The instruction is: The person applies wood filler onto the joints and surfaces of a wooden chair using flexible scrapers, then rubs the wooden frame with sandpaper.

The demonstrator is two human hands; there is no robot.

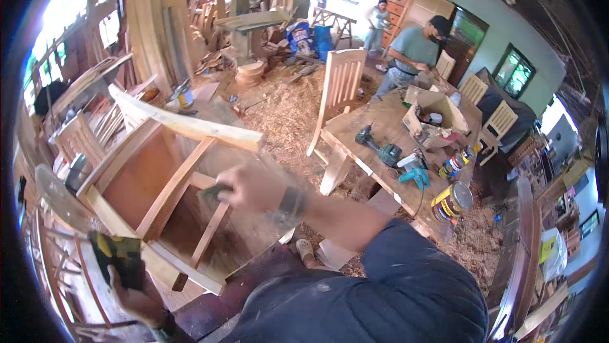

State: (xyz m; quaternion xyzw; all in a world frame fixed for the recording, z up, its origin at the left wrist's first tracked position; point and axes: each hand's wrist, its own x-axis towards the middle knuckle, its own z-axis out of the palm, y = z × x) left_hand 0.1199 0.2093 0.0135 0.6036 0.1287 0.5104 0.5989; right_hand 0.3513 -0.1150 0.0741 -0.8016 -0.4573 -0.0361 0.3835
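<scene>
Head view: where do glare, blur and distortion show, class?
Head view: white glare washes out the upper-left openings; head view: the bare right hand looks motion-blurred; head view: lens distortion seems to bow the pale green wall, and the corners fall black.

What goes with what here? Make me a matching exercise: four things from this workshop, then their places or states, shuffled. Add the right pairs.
Column one
1. Right hand
2. Left hand
3. Cardboard box
4. Wood shavings

Column two
A. Open, on the table
B. Holding a black-and-yellow object
C. Spread between the wooden frame and the table
D. Blurred, holding a small dark item by the wooden frame

Right pairs: 1-D, 2-B, 3-A, 4-C
</scene>
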